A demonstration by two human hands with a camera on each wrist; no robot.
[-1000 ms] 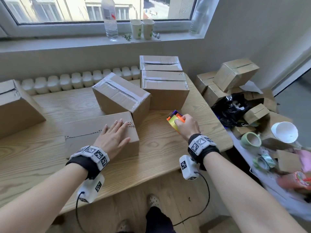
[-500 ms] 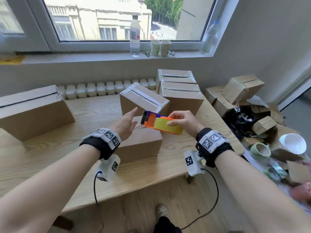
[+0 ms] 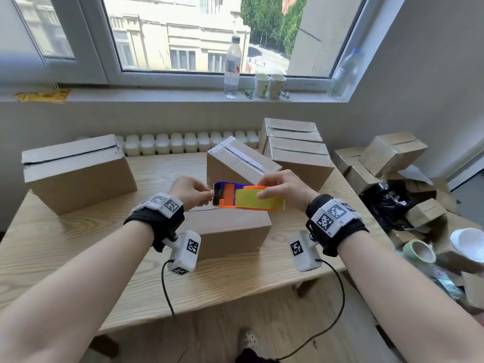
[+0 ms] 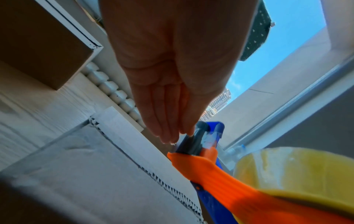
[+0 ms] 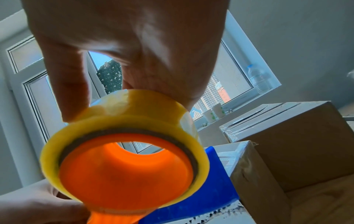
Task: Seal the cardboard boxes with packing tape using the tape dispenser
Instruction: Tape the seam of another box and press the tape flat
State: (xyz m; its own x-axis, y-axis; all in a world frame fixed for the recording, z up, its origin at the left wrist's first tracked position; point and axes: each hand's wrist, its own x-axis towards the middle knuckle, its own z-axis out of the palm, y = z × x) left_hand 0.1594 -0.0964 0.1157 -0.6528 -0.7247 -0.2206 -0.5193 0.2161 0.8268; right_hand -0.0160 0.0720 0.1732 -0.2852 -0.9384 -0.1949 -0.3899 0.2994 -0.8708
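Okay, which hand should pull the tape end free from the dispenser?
Left, probably. The left hand already has its fingertips at the roller end of the dispenser, while the right hand grips the tape roll and steadies it.

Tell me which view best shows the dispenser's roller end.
Left wrist. The tape dispenser roller end fills the centre there, with the left hand's fingers touching it. The head view shows that end small and partly hidden by the left hand; the right wrist shows only the tape roll.
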